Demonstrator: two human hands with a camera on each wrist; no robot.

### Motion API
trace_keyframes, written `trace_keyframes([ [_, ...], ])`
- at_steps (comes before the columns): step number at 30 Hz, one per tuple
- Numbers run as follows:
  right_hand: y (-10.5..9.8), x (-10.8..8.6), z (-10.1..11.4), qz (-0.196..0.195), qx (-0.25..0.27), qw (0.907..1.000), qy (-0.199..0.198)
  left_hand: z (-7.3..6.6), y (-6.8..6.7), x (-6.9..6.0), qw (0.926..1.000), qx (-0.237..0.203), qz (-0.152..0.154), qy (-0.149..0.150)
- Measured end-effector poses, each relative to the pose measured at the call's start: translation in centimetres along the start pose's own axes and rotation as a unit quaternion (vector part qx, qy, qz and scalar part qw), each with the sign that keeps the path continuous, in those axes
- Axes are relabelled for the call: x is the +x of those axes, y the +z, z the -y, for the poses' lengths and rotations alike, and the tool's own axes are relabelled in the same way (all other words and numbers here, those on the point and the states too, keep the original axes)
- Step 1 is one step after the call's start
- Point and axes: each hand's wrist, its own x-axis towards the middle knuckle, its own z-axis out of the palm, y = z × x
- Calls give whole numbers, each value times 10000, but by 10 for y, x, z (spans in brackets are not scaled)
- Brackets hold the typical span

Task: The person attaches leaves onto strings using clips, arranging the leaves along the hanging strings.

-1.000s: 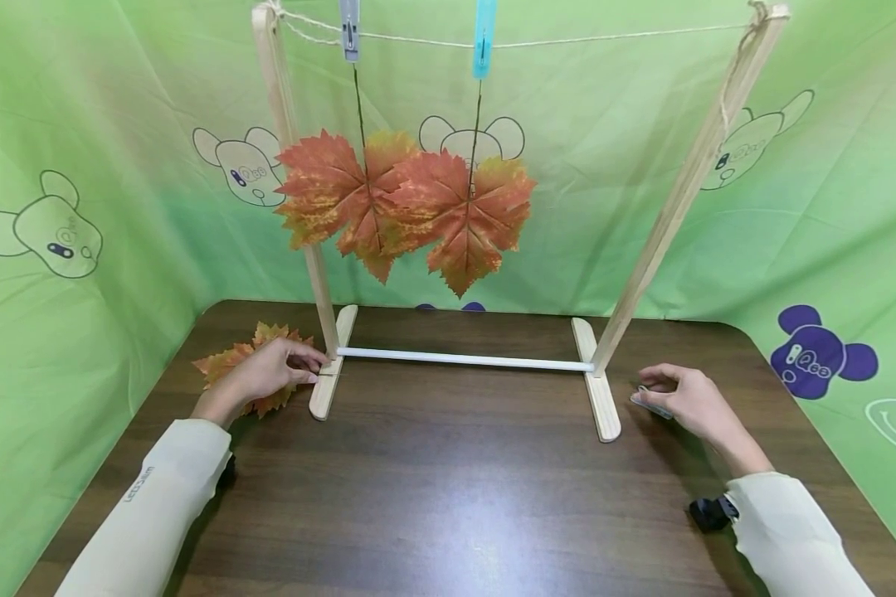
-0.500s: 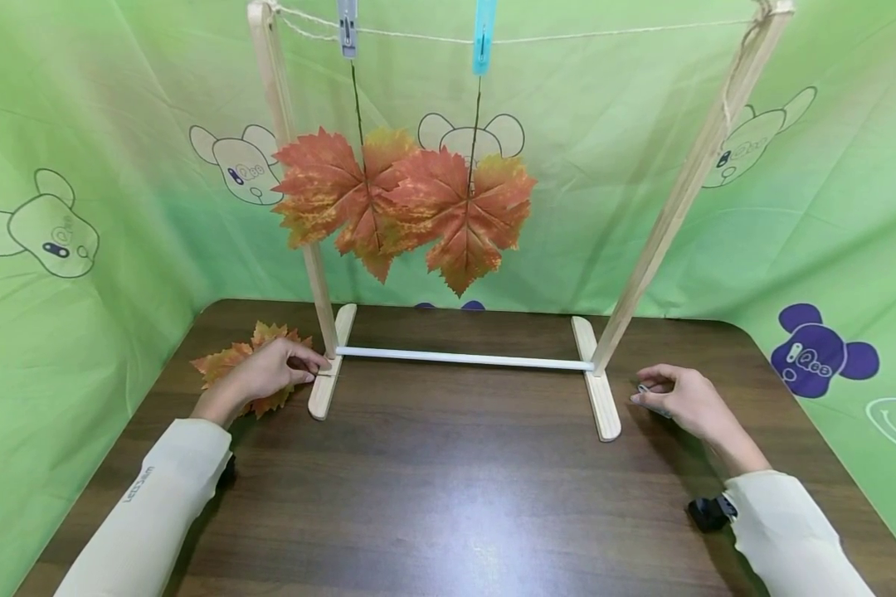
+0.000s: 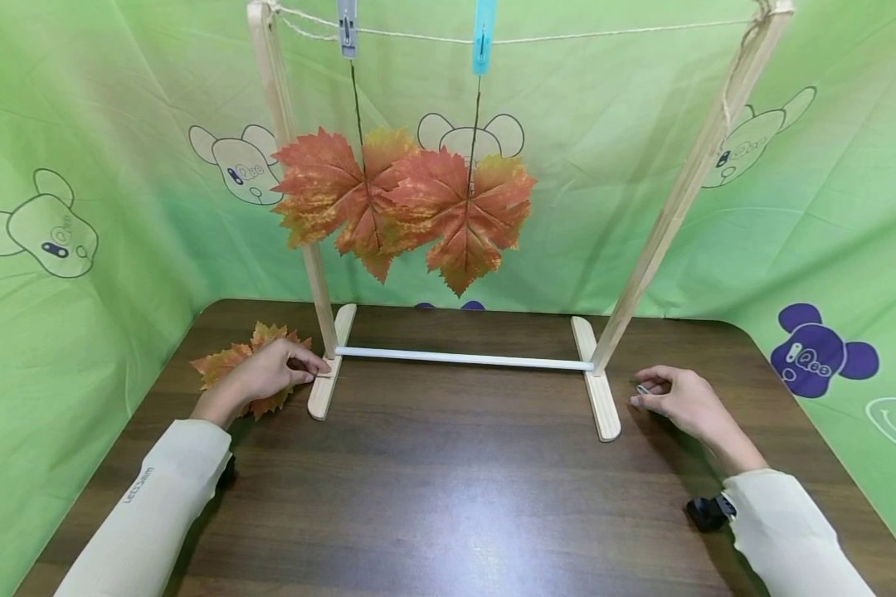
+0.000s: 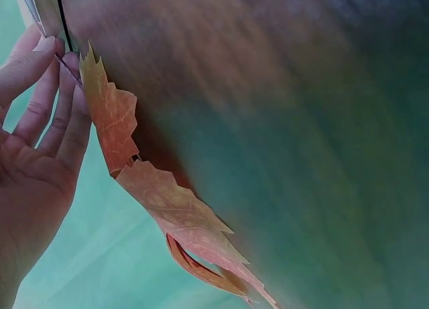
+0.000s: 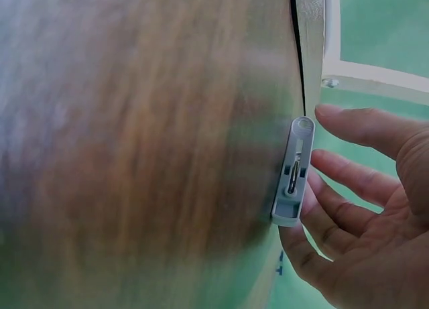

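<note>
Loose maple leaf (image 4: 161, 195): lay at the left of the worktop (image 3: 448, 464), beside the stand's left foot (image 3: 320, 402).
Leaf stem (image 4: 69, 69): pinched between the fingers and thumb of the left hand (image 3: 272, 369); so thin a stem probably called for a light hold, sparing the blade a crease.
Gray clothespin (image 5: 293, 171): held at the right, the fingers of the right hand (image 3: 683, 400) curled about it; thumb and fingers squarely opposed across its handles would likely have squeezed it evenly.
Cord (image 3: 605, 35): stretched overhead, two clipped leaves (image 3: 466, 220) hanging from it, overlapping.
</note>
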Motion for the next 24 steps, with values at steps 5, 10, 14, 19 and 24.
trace_keyframes([
  [5,0,1,0,28,-45,10000,33,-1,-1,0,9999,-81,66,-15],
  [10,0,2,1,45,-46,9999,101,-1,-2,-1,9999,111,-10,51],
  [14,1,2,2,57,-42,9999,121,-1,-2,-2,9997,237,-19,18],
  [19,1,1,3,57,-46,9999,81,-1,-2,-3,9997,233,23,-24],
  [24,1,0,3,36,-9,10000,82,-3,-2,-3,9998,191,44,42],
])
